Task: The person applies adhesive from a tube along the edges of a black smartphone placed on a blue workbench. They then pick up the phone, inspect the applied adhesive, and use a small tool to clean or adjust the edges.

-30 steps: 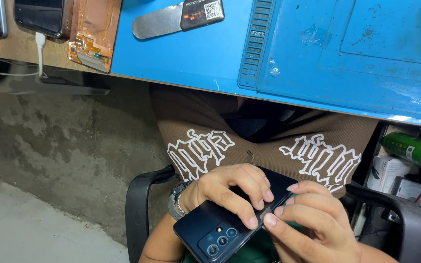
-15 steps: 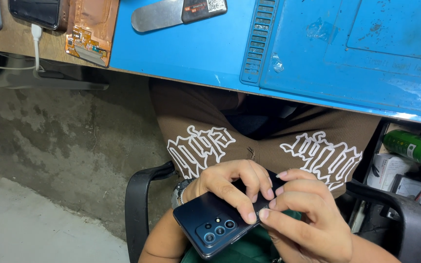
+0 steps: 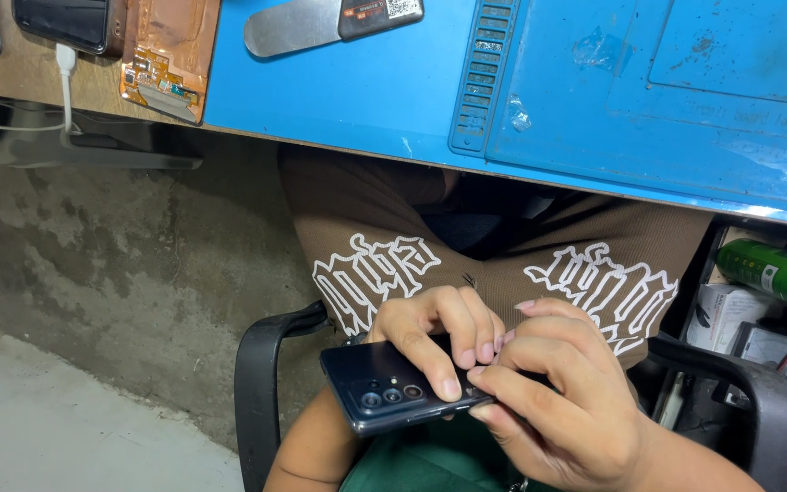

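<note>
Phone repair workshop, blue work mat (image 3: pixel 357 91), bare phone frame (image 3: pixel 168 56), metal pry tool (image 3: pixel 291 24)

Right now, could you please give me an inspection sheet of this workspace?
Surface: blue mat on a wooden bench, scuffed and stained.
Job's things: dark phone, back up with its camera lenses showing, held over the lap below the bench edge.
Clutter: metal pry tool, copper-coloured phone part and another phone on the bench; green can and boxes at the right.
Grippers: left hand lies fingers-over the phone; right hand pinches its near edge.
Cables: white cable plugged into the bench phone.
Surroundings: black chair arm, concrete wall and floor.
</note>
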